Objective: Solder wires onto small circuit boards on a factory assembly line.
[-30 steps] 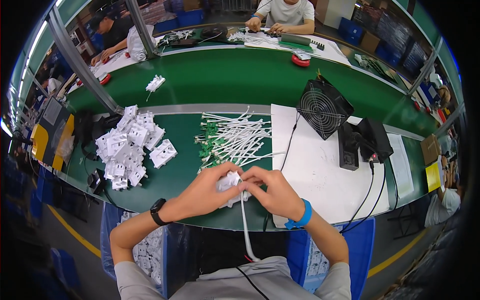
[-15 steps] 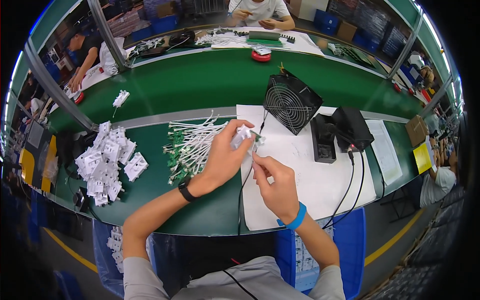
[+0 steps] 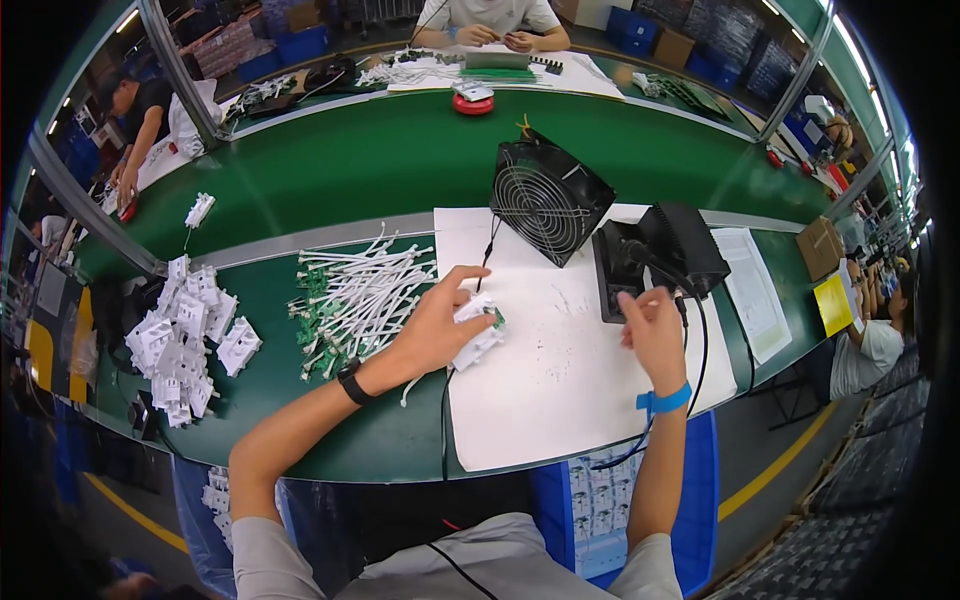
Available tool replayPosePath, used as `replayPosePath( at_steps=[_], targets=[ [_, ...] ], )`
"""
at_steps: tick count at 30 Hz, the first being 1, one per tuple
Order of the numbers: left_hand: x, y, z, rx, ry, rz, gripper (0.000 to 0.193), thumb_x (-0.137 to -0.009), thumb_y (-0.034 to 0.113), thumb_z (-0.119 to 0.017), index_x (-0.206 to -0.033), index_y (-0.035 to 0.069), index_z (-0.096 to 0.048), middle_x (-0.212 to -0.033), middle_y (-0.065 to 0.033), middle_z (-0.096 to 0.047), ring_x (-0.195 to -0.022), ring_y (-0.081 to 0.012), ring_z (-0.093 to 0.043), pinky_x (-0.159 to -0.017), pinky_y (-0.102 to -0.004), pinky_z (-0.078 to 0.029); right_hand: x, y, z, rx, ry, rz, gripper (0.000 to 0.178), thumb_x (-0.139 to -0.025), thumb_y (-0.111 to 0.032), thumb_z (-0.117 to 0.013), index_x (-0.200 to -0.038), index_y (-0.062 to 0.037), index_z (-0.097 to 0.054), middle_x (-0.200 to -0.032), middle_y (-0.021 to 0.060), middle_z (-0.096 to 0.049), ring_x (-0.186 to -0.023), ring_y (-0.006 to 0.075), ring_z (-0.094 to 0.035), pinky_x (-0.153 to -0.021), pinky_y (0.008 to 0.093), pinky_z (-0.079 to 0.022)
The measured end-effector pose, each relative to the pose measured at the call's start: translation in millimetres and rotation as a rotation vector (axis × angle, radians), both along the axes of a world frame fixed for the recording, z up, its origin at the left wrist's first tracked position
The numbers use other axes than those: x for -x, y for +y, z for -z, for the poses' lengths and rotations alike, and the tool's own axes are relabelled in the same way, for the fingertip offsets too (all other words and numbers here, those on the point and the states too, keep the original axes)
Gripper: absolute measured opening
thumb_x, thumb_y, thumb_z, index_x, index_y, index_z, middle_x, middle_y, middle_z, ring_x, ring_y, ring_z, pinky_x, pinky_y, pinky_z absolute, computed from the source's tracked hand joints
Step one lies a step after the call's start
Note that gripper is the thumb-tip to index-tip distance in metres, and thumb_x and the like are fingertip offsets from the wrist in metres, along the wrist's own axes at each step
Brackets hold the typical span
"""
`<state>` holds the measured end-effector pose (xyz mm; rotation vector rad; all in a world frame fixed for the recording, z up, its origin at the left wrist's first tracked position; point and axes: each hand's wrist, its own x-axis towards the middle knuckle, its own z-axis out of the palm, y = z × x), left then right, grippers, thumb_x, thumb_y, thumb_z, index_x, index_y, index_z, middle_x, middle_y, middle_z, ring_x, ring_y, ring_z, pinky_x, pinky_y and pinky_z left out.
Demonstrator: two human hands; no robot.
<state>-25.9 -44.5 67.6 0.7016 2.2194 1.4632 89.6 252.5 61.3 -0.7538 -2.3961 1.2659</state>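
One white plastic housing (image 3: pixel 478 345) is gripped by the left hand (image 3: pixel 430 332), thumb across its upper end, at the left edge of one white sheet (image 3: pixel 520 415) spread on the green desk (image 3: pixel 265 395). One small green part (image 3: pixel 498 318) is seen at the housing's end, by the thumb tip. One white lead (image 3: pixel 407 392) is exposed below the left hand.

Right hand (image 3: pixel 656 335): fingers half curled, held near one black open-topped holder (image 3: pixel 604 270); whether anything is gripped cannot be told. One black wristband (image 3: pixel 352 382) is worn on the left, one blue wristband (image 3: pixel 663 401) on the right.

One black fan (image 3: pixel 545 205) is stood at the sheet's far edge; one black power unit (image 3: pixel 692 248) is placed beside the holder. White cables (image 3: pixel 370 285) with green ends are bunched left of the sheet, too tangled to be counted. One heap of housings (image 3: pixel 178 345) is piled farther left, likewise uncounted; one single housing (image 3: pixel 239 346) is set just beside it. Two blue bins (image 3: pixel 704 500) are seen below.
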Motion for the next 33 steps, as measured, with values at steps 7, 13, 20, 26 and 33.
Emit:
replayPosePath(
  at_steps=[7, 13, 20, 26, 33],
  targets=[
    [0.2, 14.1, 12.9, -0.093, -0.105, 0.121, 0.042, -0.089, 0.015, -0.076, -0.127, 0.000, -0.063, -0.099, -0.0175, -0.074, -0.086, -0.0167, -0.068, -0.073, -0.0287, -0.052, 44.7, 8.2, -3.4, 0.050, 0.414, 0.106, 0.027, -0.094, -0.021, -0.076, -0.102, -0.0005, -0.061, -0.071, 0.0045, -0.062, -0.056, 0.0081, -0.055, -0.050, 0.0230, -0.046],
    [6.4, 26.5, 28.5, -0.096, 0.013, 0.161, 0.041, -0.088, 0.016, -0.077, -0.123, -0.002, -0.069, -0.110, -0.0193, -0.074, -0.103, -0.0221, -0.069, -0.091, -0.0315, -0.053, 53.1, 6.9, 13.3, -0.225, 0.500, 0.188, 0.012, -0.096, -0.010, -0.070, -0.094, 0.0000, -0.063, -0.077, 0.0028, -0.063, -0.069, 0.0082, -0.055, -0.062, 0.0243, -0.047],
    [1.0, 39.7, 28.3, -0.021, 0.219, 0.248, 0.040, -0.091, 0.020, -0.072, -0.125, -0.001, -0.068, -0.113, -0.0217, -0.073, -0.111, -0.0331, -0.068, -0.097, -0.0384, -0.052, 49.9, 13.7, 15.7, -0.208, 0.607, 0.281, 0.013, -0.098, -0.007, -0.067, -0.097, 0.0003, -0.056, -0.082, 0.0045, -0.057, -0.072, 0.0099, -0.054, -0.067, 0.0251, -0.047],
    [5.1, 49.2, 18.6, 0.250, 0.341, 0.187, 0.061, -0.093, 0.025, -0.070, -0.145, 0.000, -0.051, -0.129, -0.0239, -0.063, -0.114, -0.0390, -0.060, -0.102, -0.0410, -0.049, 32.3, 28.3, 19.7, -0.342, 0.996, 0.317, 0.013, -0.100, -0.002, -0.059, -0.090, -0.0007, -0.051, -0.085, 0.0058, -0.050, -0.078, 0.0123, -0.050, -0.070, 0.0272, -0.046],
    [-10.5, 37.0, 33.9, 0.097, 0.761, 0.145, 0.071, -0.089, 0.024, -0.074, -0.146, -0.006, -0.044, -0.134, -0.0212, -0.056, -0.124, -0.0364, -0.049, -0.105, -0.0436, -0.043, 13.5, -9.7, 31.0, -0.181, 1.025, 0.127, 0.015, -0.100, -0.010, -0.058, -0.089, -0.0031, -0.049, -0.082, 0.0041, -0.051, -0.070, 0.0080, -0.042, -0.064, 0.0232, -0.036]
  ],
)
